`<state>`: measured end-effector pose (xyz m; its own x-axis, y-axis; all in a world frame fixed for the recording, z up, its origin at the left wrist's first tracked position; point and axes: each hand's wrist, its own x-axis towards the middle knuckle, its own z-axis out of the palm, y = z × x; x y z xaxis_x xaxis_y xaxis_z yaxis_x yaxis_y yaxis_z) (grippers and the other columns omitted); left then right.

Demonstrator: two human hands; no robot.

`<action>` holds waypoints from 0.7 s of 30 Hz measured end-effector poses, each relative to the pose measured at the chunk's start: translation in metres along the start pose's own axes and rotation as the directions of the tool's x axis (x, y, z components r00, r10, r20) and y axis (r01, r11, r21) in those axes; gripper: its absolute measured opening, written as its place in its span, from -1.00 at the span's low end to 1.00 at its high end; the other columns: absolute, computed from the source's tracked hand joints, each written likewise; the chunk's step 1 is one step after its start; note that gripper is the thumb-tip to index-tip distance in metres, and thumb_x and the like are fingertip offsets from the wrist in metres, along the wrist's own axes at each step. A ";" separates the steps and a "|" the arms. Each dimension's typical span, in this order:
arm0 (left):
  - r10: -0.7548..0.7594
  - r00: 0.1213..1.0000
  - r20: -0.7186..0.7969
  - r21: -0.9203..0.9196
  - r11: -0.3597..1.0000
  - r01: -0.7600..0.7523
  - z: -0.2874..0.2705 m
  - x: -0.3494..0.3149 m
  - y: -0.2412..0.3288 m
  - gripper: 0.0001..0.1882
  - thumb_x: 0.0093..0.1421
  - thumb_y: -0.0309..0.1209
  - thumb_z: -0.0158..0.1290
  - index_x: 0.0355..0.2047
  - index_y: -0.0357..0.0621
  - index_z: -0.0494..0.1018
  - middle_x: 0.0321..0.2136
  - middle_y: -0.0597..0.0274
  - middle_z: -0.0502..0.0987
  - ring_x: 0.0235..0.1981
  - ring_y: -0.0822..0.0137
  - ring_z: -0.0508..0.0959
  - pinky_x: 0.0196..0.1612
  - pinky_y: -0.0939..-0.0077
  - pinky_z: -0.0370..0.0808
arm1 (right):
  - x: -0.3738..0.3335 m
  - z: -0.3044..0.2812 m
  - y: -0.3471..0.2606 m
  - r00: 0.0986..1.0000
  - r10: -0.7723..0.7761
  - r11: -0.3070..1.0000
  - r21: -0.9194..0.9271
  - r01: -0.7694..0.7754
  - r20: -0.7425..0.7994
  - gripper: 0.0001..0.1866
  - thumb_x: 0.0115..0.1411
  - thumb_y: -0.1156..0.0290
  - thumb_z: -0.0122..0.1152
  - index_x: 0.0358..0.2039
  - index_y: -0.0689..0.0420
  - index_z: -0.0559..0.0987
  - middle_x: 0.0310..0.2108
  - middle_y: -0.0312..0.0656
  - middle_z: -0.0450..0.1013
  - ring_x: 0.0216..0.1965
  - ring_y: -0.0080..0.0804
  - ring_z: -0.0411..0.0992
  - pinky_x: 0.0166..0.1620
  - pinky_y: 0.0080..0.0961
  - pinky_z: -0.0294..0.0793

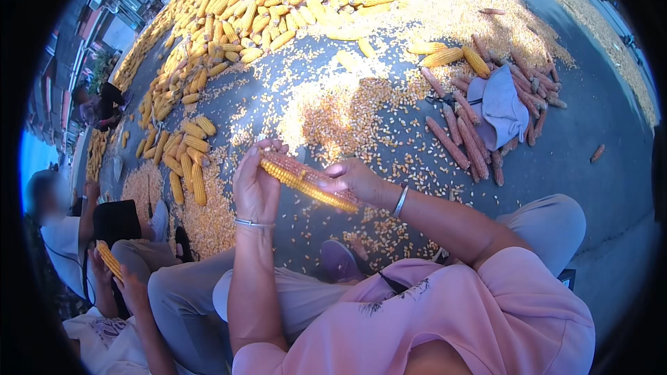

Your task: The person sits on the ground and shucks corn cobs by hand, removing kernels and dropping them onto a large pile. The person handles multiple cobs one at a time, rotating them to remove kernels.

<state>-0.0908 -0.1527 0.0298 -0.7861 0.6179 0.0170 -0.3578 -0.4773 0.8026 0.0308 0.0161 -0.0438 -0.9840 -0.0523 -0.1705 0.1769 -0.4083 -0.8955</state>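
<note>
Ground: grey, hard-looking surface [583, 160]. Largest item on it: broad heap of unshelled yellow corn ears [243, 10], eleven to twelve o'clock of the hands. Scatter of loose yellow kernels [337, 118], twelve o'clock, just beyond the fingertips. Pile of bare, pinkish-red, rod-shaped cobs [451, 128], two o'clock; pale lavender cloth cap [497, 107] lies on it.

Hands: left hand [253, 184] and right hand [361, 182] both touch the work, so neither is nearer. Left fingers curl around the ten-o'clock end. Right fingers are bent in a narrow hold, thumb laid across the upper side toward nine o'clock.

Held piece: long, tapered yellow ear of corn [302, 185], off the ground between the hands. Long axis runs ten to four o'clock; the four-o'clock tip protrudes below the right hand. Yellow rows face six o'clock.

Smallest: rough pinkish strip [295, 166] along the twelve-o'clock flank, under the right thumb. Stripped face or separate bare cob alongside: cannot tell.
</note>
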 end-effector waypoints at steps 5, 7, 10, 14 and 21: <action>-0.029 0.993 -0.111 0.019 0.999 0.031 -0.007 0.003 -0.006 -0.78 0.34 -0.41 -0.04 -0.19 -0.37 0.45 -0.24 -0.01 0.52 -0.17 0.14 0.54 -0.03 0.21 0.53 | -0.003 0.001 -0.001 0.998 -0.026 0.992 -0.127 0.019 -0.051 -0.69 0.18 0.27 0.36 -0.29 0.31 0.65 -0.56 -0.21 0.53 -0.62 -0.54 0.47 -0.59 -0.55 0.46; -0.071 0.989 -0.127 0.085 0.993 0.082 -0.013 0.003 -0.008 -0.77 0.37 -0.36 -0.07 -0.17 -0.32 0.43 -0.20 0.02 0.50 -0.10 0.15 0.50 0.06 0.15 0.47 | -0.001 -0.003 0.006 0.994 -0.095 0.968 -0.237 0.081 -0.046 -0.71 0.19 0.30 0.36 -0.30 0.32 0.65 -0.54 -0.24 0.52 -0.58 -0.58 0.45 -0.55 -0.58 0.44; -0.115 0.981 -0.155 0.131 0.982 0.136 -0.011 0.001 -0.007 -0.69 0.40 -0.30 -0.14 -0.12 -0.34 0.43 -0.15 -0.01 0.49 -0.06 0.13 0.49 0.12 0.11 0.42 | 0.001 -0.006 0.010 0.986 -0.163 0.945 -0.293 0.144 -0.040 -0.71 0.17 0.30 0.37 -0.34 0.33 0.64 -0.57 -0.29 0.49 -0.59 -0.63 0.40 -0.56 -0.58 0.42; -0.159 0.987 -0.032 -0.035 0.987 0.158 -0.002 -0.002 0.001 -0.57 0.42 -0.26 -0.21 0.01 -0.44 0.41 -0.09 -0.09 0.52 -0.02 0.07 0.50 0.11 0.15 0.43 | 0.000 -0.009 0.002 1.000 0.010 0.995 -0.097 -0.011 -0.011 -0.70 0.18 0.29 0.35 -0.36 0.33 0.63 -0.57 -0.24 0.50 -0.62 -0.58 0.44 -0.58 -0.57 0.44; -0.089 0.993 0.077 0.062 0.995 0.084 0.007 -0.007 0.005 -0.54 0.40 -0.28 -0.17 0.14 -0.43 0.31 0.05 -0.12 0.45 0.13 0.02 0.43 0.21 0.05 0.36 | -0.008 -0.009 -0.009 0.986 0.098 0.986 0.121 -0.114 0.135 -0.63 0.26 0.24 0.17 -0.14 0.33 0.55 -0.54 -0.12 0.51 -0.66 -0.40 0.51 -0.63 -0.54 0.47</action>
<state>-0.0835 -0.1551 0.0379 -0.7098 0.7044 -0.0085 -0.3909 -0.3839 0.8365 0.0372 0.0282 -0.0380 -0.9561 -0.2143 -0.2001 0.2840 -0.5069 -0.8139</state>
